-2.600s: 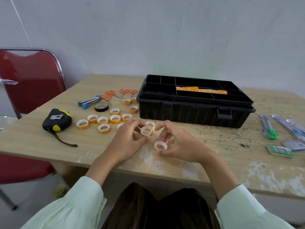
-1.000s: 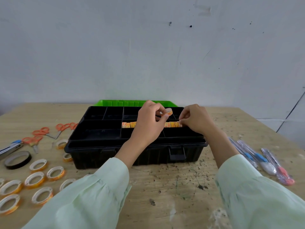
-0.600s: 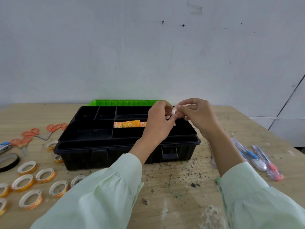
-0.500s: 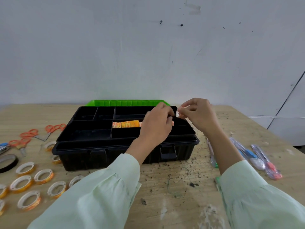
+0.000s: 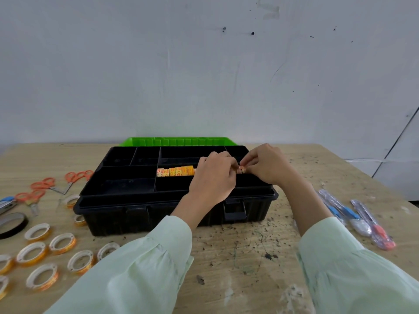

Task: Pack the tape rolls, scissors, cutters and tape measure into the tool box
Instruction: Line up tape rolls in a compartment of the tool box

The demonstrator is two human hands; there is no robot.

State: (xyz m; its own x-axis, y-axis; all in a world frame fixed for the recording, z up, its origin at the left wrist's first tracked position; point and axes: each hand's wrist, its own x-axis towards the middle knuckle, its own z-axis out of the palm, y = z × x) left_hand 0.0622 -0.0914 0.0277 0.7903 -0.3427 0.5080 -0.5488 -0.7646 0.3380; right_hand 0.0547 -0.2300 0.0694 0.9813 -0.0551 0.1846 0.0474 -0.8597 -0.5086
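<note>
Wall: pale grey and scuffed, with a few dark specks; it rises straight behind the bench
Bench point(image 5: 238, 257): worn light wood, stained and scratched; every item lies on it
Tool box point(image 5: 127, 209): black, open, near the middle of the bench; its green lid point(image 5: 176, 141) lies back behind it; the top tray is split into compartments
Packed rolls point(image 5: 175, 171): a row of orange-printed tape rolls stands on edge in the long middle compartment; the left hand hides the row's right end
Small tape roll point(image 5: 240, 170): over the right part of that same compartment, between the two hands; whether it already touches the row I cannot tell
Left hand point(image 5: 213, 177): reaches over the front of the box; fingers curled, their tips closed against the left side of the small tape roll
Right hand point(image 5: 267, 168): over the right end of the tray; thumb and fingers pinch the small tape roll from the right
Loose rolls point(image 5: 31, 263): many clear rolls with white cores lie flat on the bench, left of the box and in front of its left corner; two sit against the box's left end
Black tape roll point(image 5: 23, 225): larger, flat, at the left edge
Scissors point(image 5: 78, 175): several orange-handled pairs, left of the box
Cutters point(image 5: 344, 213): several in clear wrappers, blue and red, right of the box beside the right forearm
Sleeves: pale green on both arms
</note>
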